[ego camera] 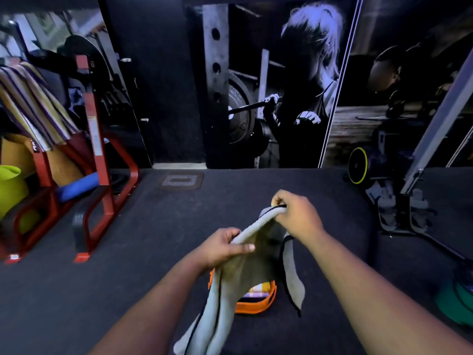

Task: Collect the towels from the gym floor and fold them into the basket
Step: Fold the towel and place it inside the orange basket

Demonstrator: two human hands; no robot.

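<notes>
Both hands hold one grey towel up in front of the person, above the dark gym floor. From the head camera, the left hand grips the towel's upper edge, fingers curled around the bunched cloth and the thumb laid across it. The right hand sits higher and further forward, pinching a corner of the same towel along its black trim. Between the two hands the top edge runs taut, and below them the cloth hangs in loose folds, one long drape falling toward the bottom of the view and a shorter flap hanging under the right wrist.

Directly below the towel, an orange basket stands on the floor, mostly covered by the hanging cloth; a striped folded towel shows inside it. At the left, a red metal rack stands with a striped cloth draped over it, a lime-green container beside it. A wall mural of a lifter fills the background.
</notes>
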